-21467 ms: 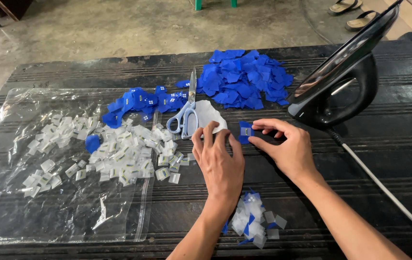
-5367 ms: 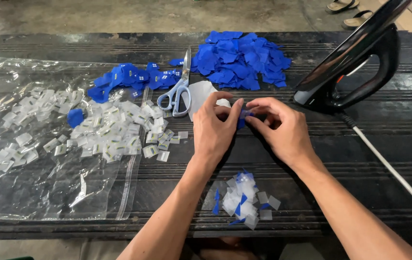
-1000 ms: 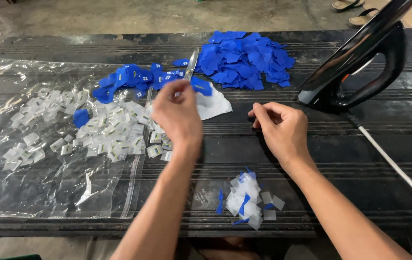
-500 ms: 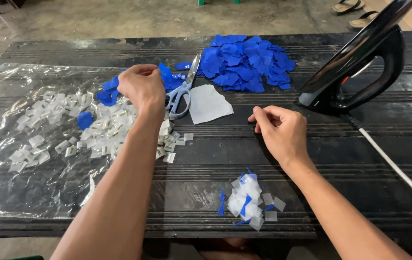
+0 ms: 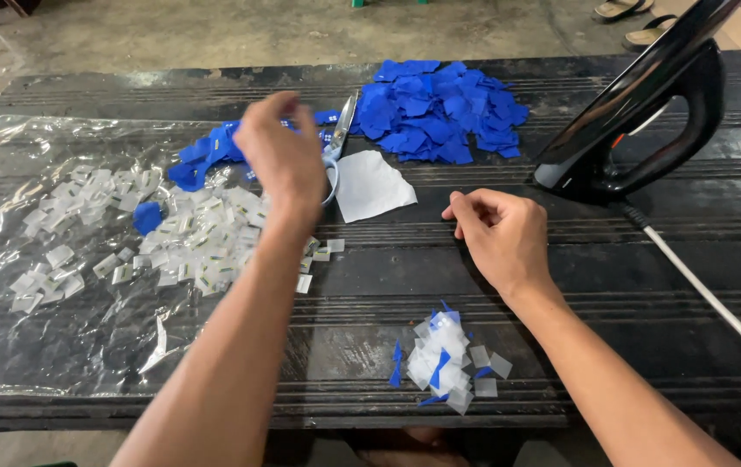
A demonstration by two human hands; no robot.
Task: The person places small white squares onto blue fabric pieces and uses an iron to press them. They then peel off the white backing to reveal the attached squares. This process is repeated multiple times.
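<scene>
My left hand [image 5: 282, 154] hovers, blurred, over a small heap of blue pieces [image 5: 206, 154] and the handles of a pair of scissors [image 5: 341, 131]; its fingers are bunched and I cannot see whether they hold anything. My right hand [image 5: 498, 235] rests on the dark table [image 5: 630, 346] with fingers curled, thumb against forefinger. A white sheet [image 5: 374, 184] lies between the hands. A larger pile of blue pieces [image 5: 439, 105] sits behind it. Small white tags [image 5: 189, 238] are spread on a clear plastic sheet [image 5: 41, 346].
A black iron [image 5: 647, 117] stands tilted at the right, its white cord [image 5: 708, 298] running to the front right edge. A small heap of blue and white scraps [image 5: 446, 361] lies near the front edge. Sandals [image 5: 647, 35] lie on the floor beyond.
My left hand went left over the small blue heap, then came back right and up toward the scissors. My right hand stayed in place with its fingers curled.
</scene>
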